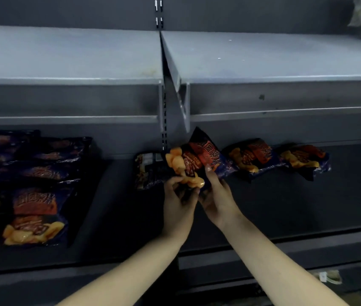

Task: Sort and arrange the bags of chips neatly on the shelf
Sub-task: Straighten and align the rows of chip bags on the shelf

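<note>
Chip bag (199,155), dark blue with a red label, stood tilted near the back of the lower shelf (296,206), and I had both hands on its near end. My left hand (178,195) curled round the bottom edge, and my right hand (218,199) pinched it, one finger up the front. A flat bag (146,171) lay just left. Two matching bags (252,160) (305,161) leaned to the right. A loose pile (36,195) lay well apart on the left.

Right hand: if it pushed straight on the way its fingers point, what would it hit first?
The chip bag that the right hand is itself holding; behind it, probably the shelf's back panel, though depth is unclear.
</note>
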Available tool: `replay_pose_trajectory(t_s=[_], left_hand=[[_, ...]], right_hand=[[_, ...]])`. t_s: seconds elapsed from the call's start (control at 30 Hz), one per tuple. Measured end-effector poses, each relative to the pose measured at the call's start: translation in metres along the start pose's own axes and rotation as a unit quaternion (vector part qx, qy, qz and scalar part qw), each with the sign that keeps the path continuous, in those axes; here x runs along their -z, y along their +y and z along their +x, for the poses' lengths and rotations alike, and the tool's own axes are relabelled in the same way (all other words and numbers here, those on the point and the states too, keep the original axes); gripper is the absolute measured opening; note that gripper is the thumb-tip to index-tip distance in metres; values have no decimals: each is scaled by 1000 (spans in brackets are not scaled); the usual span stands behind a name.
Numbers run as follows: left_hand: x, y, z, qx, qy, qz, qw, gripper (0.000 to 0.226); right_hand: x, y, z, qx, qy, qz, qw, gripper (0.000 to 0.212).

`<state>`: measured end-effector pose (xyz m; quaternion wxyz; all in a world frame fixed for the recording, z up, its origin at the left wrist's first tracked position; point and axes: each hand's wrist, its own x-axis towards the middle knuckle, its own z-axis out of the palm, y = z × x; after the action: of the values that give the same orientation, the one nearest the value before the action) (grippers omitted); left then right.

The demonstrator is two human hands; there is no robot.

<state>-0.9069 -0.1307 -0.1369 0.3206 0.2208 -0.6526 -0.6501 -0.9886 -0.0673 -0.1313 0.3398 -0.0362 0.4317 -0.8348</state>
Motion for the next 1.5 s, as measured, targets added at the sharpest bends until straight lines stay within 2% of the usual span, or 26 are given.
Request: replay_pose_trajectory(t_s=[0.1,0.17,0.23,0.37,0.47,0.57,0.67,0.9,0.97,1.1,1.17,1.2,1.27,1.33,1.5], left_hand=[[9,-2,-8,3,1,-14,1000,29],[20,-1,-8,-5,40,-14,999,28],[37,1,-3,-23,81,-10,996,31],[79,16,26,-59,125,16,990,37],[109,35,46,-8,80,72,994,38],[135,37,50,50,10,129,990,34],[160,26,49,60,31,119,991,48],[196,23,53,37,57,188,980,60],[197,23,55,34,41,190,980,63],[187,21,52,19,-42,207,977,79],[182,15,50,2,-53,230,972,79],[181,10,49,-7,-47,255,966,79],[180,5,46,-8,-44,312,949,82],[180,2,45,-9,-52,329,943,85],[185,-3,45,-12,-78,318,945,76]], right_hand=[[-7,2,9,9,34,-4,999,59],[-7,2,14,18,39,-28,999,47],[-10,3,16,28,25,-75,996,36],[-16,13,20,23,-34,-224,974,31],[-27,27,22,20,-108,-324,940,39],[-44,43,21,24,-157,-346,925,43],[-57,61,24,30,-170,-357,918,43],[-82,93,22,50,-200,-387,899,69],[-86,95,26,55,-192,-380,903,72],[-94,90,37,56,-163,-343,923,72],[-99,89,41,50,-139,-332,931,75],[-102,89,44,46,-128,-337,932,70],[-112,90,47,51,-91,-353,930,48],[-119,90,54,63,-48,-388,918,30],[-124,82,66,46,30,-545,837,8]])
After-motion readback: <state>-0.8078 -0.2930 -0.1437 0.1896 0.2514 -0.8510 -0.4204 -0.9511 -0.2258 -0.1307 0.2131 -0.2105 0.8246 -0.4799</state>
